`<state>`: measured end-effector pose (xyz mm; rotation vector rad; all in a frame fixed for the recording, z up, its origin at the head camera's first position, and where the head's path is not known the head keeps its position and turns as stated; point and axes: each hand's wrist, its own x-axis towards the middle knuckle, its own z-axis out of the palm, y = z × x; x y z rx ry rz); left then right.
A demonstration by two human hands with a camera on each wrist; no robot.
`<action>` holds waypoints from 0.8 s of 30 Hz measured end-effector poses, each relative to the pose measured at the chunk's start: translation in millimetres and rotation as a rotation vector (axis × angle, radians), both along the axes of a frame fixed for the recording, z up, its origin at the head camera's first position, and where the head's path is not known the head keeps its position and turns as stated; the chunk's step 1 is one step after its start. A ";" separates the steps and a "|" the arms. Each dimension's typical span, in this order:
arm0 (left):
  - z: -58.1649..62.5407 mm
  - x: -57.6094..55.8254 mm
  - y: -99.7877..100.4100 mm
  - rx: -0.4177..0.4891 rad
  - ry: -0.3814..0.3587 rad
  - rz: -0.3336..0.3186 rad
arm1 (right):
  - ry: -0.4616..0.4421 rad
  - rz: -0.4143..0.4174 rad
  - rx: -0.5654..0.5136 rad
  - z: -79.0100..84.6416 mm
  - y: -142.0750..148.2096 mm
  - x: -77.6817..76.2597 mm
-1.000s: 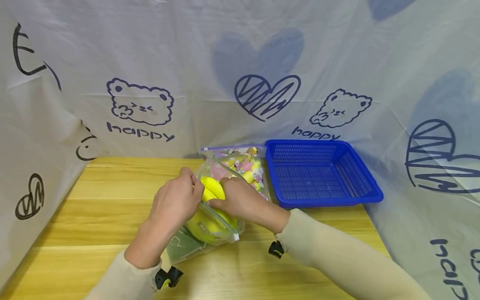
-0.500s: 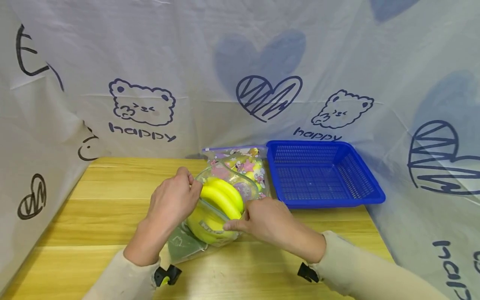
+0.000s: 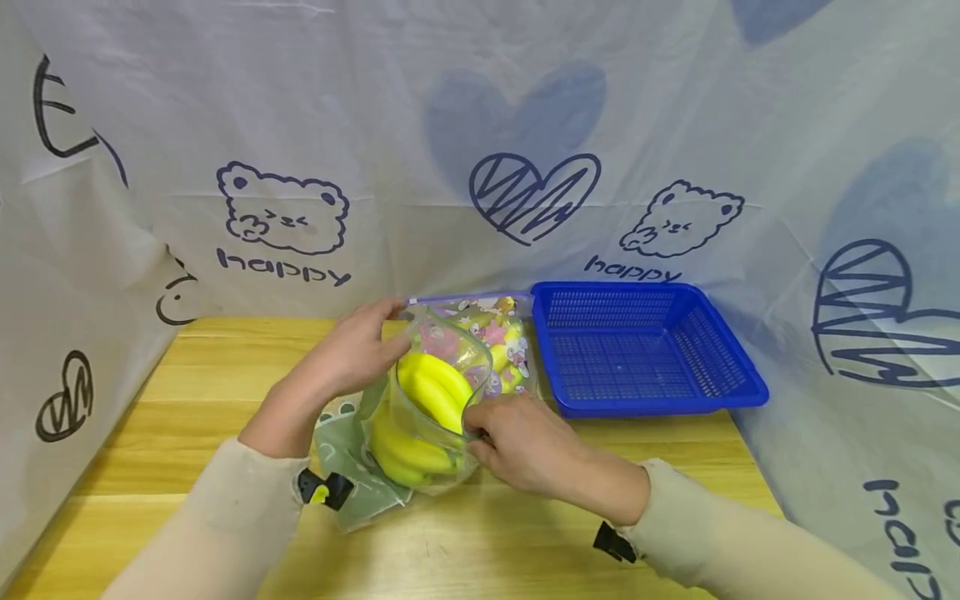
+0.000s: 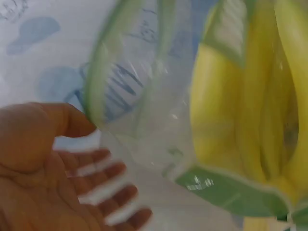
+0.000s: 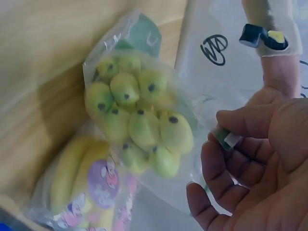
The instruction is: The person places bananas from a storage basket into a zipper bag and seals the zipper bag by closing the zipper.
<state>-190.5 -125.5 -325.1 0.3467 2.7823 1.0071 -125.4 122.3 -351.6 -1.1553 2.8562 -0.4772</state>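
Note:
A clear zip bag with a green printed bottom stands on the table with its mouth spread. Inside are bright yellow bananas, whose dark tips show through the plastic in the right wrist view. My right hand pinches the near right corner of the mouth; between thumb and fingers the right wrist view shows a small green and white zip end. My left hand is at the opposite edge of the mouth, fingers spread and straight, thumb tip right at the green zip strip.
Behind the bag lies a second zip bag, patterned in pink and purple, also holding bananas. A blue plastic basket stands at the back right. Printed white cloth walls in the wooden table at the back and sides.
My right hand has come out from the bananas to the bag's near right corner. My left hand has loosened its grip and moved up and back. The mouth has opened rounder.

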 end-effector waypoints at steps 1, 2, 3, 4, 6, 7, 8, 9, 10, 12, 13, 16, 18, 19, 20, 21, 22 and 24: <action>-1.2 -6.7 -0.5 0.011 -0.002 -0.020 | 0.020 0.009 0.010 1.8 1.2 -1.0; -2.5 -12.9 -0.6 0.022 -0.008 -0.041 | 0.039 0.021 0.015 3.2 2.2 -2.2; -4.4 -18.7 -0.4 0.037 -0.018 -0.059 | 0.058 0.037 0.020 4.5 3.2 -3.4; -6.7 -24.1 0.2 0.047 -0.028 -0.081 | 0.069 0.051 0.018 5.7 4.1 -4.6; -11.3 -32.9 1.5 0.064 -0.031 -0.131 | 0.081 0.076 0.010 7.9 5.8 -6.9; -13.6 -36.5 2.1 0.070 -0.032 -0.153 | 0.088 0.088 0.006 9.1 6.5 -8.1; -15.4 -39.0 2.3 0.075 -0.031 -0.171 | 0.092 0.096 0.004 10.5 7.6 -9.2; -17.6 -41.4 2.3 0.080 -0.030 -0.188 | 0.092 0.101 0.000 11.9 9.1 -10.1; -19.6 -43.2 2.0 0.085 -0.027 -0.205 | 0.086 0.102 -0.002 13.5 10.8 -11.1; -22.3 -45.4 -0.4 0.102 -0.025 -0.214 | 0.072 0.092 -0.006 17.3 16.0 -13.4; -23.4 -45.7 -2.6 0.107 -0.025 -0.213 | 0.055 0.081 -0.010 19.3 19.7 -14.6; -23.3 -43.1 -11.3 0.115 -0.011 -0.205 | -0.001 0.020 -0.017 25.6 35.5 -19.8; -20.5 -37.0 -20.7 0.102 0.012 -0.192 | -0.043 -0.022 -0.020 28.6 47.6 -24.9; -18.2 -33.0 -25.7 0.089 0.029 -0.188 | -0.057 -0.038 -0.020 30.1 53.9 -27.8; -14.9 -28.3 -30.5 0.072 0.046 -0.182 | -0.071 -0.055 -0.024 32.0 60.2 -30.7; -11.2 -23.3 -35.5 0.057 0.063 -0.179 | -0.079 -0.064 -0.028 33.8 66.2 -33.6; -6.6 -17.2 -40.5 0.043 0.074 -0.172 | -0.085 -0.067 -0.032 36.0 72.0 -36.5; 3.9 -4.8 -50.0 0.007 0.094 -0.157 | -0.105 -0.073 -0.050 41.7 82.3 -41.1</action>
